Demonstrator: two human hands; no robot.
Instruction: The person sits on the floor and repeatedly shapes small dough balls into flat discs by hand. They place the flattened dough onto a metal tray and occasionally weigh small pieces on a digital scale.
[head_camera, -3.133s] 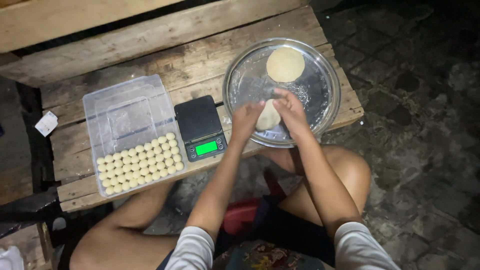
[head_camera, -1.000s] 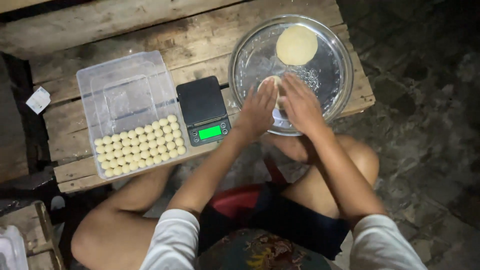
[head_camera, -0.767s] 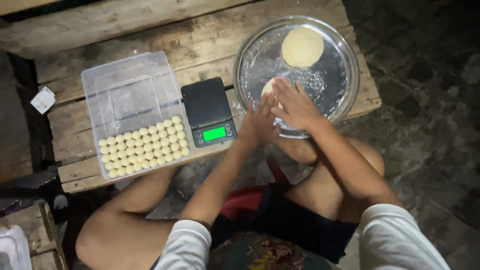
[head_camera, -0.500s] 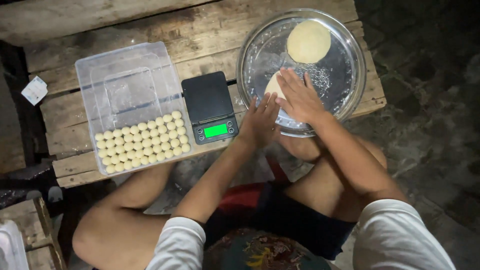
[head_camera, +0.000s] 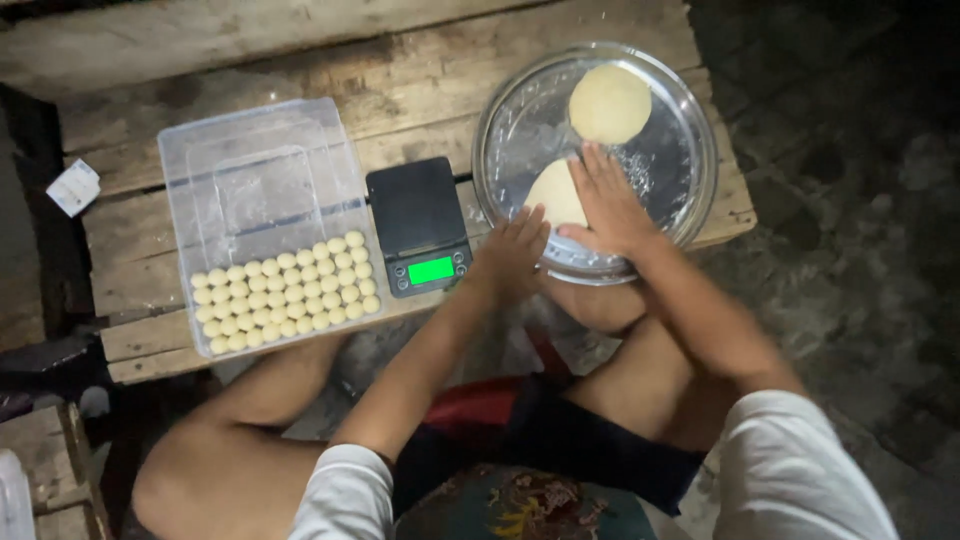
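A round metal tray (head_camera: 680, 130) sits at the right end of a wooden bench (head_camera: 300, 60). A pale dough lump (head_camera: 556, 193) lies at the tray's near side, and a second, rounder dough piece (head_camera: 609, 103) lies farther back. My right hand (head_camera: 607, 200) rests flat against the near lump's right side, fingers spread. My left hand (head_camera: 514, 252) touches the lump's lower left edge at the tray rim. Neither hand grips anything.
A small black digital scale (head_camera: 417, 224) with a lit green display stands left of the tray. Left of it is a clear plastic box (head_camera: 262, 170) holding several rows of small dough balls (head_camera: 285, 290). A white scrap (head_camera: 73, 187) lies at the bench's left end.
My hands have opened from cupping the near dough lump; the right palm now lies flat beside it, and the left hand has drawn back toward the tray rim.
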